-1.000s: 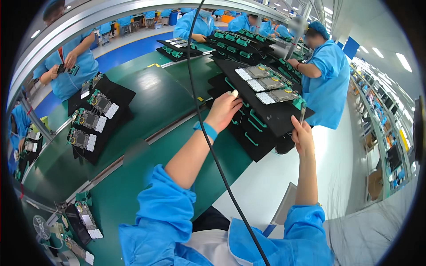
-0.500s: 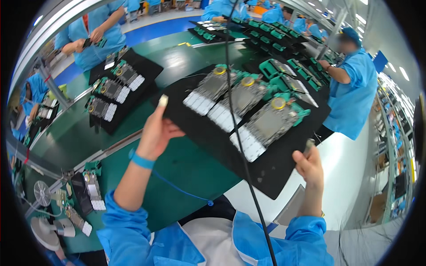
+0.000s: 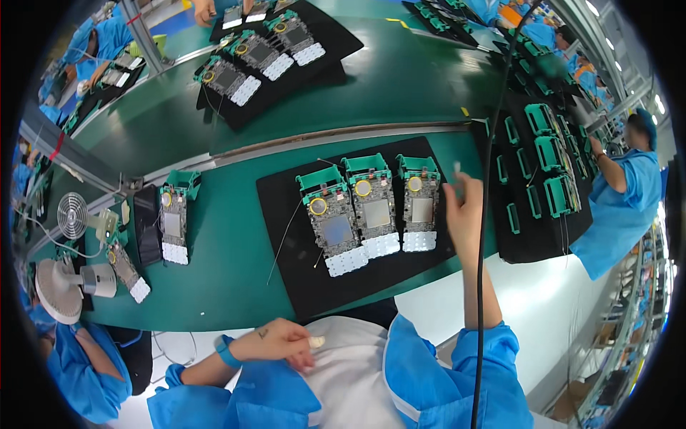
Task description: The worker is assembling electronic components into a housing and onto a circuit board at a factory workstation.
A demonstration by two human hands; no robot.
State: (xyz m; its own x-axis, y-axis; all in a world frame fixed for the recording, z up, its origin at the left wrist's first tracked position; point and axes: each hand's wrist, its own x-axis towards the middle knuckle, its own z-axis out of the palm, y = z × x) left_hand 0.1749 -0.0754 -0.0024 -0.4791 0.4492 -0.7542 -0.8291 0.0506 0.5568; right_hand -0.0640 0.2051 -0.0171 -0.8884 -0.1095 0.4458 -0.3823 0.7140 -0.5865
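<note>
A black sheet (image 3: 282,247) lies flat on the green workbench in front of me. On it stand three circuit boards side by side: the left board (image 3: 336,230), the middle board (image 3: 375,213) and the right board (image 3: 421,210), each with a green plastic frame at its far end and a white panel at its near end. My right hand (image 3: 466,207) is at the sheet's right edge, fingers apart and empty. Close to my body, my left hand (image 3: 280,342) hangs loosely with nothing in it. A pale cover sits on a fingertip of each hand.
Another black sheet (image 3: 536,239) with green frames lies to the right, beside a person in blue (image 3: 622,186). A single board (image 3: 174,225) and fans (image 3: 61,286) are at the left. Across a raised rail lies a further sheet with boards (image 3: 261,56). A black cable (image 3: 487,179) hangs across the view.
The black sheet with its three boards, tilted between my hands before, now lies flat on the bench. Both hands have let go; my left drew back toward my body. The view has turned.
</note>
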